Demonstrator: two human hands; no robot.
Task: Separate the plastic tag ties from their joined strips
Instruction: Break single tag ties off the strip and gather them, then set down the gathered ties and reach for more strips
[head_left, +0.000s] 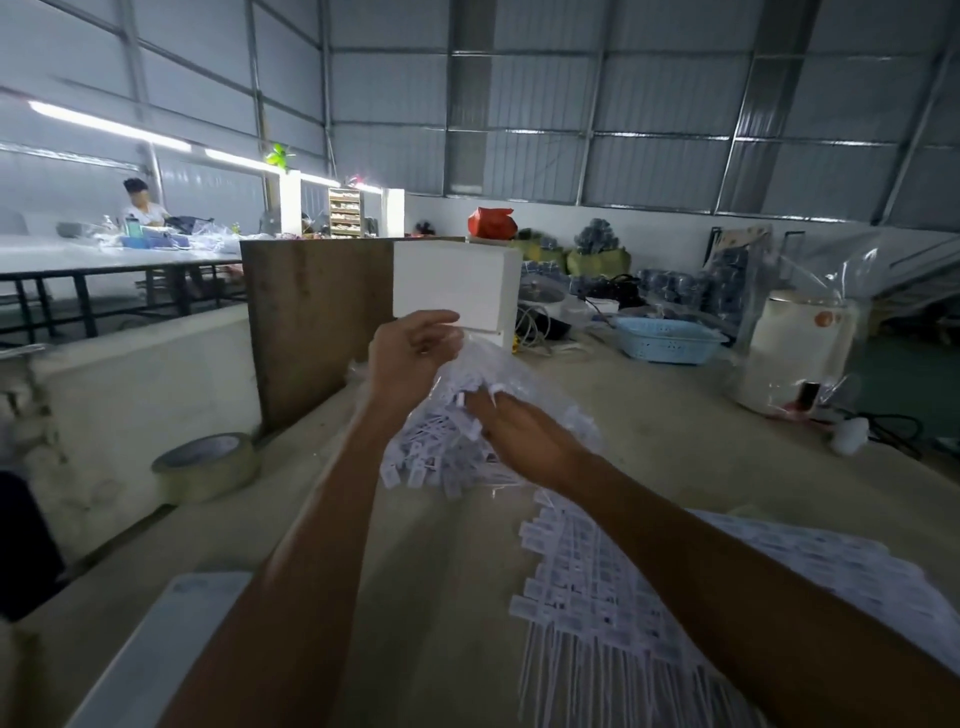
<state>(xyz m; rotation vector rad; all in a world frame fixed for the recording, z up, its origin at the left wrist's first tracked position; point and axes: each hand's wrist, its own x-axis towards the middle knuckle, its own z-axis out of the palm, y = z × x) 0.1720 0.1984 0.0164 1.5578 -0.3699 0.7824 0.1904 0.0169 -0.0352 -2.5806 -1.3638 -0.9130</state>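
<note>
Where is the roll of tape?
In the head view the roll of tape lies flat at the left, on the pale ledge beside the brown board, left of the left hand.

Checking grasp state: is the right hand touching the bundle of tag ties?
Touching. The head view shows the right hand with its fingers pushed into the bundle of tag ties; no gap shows.
</note>
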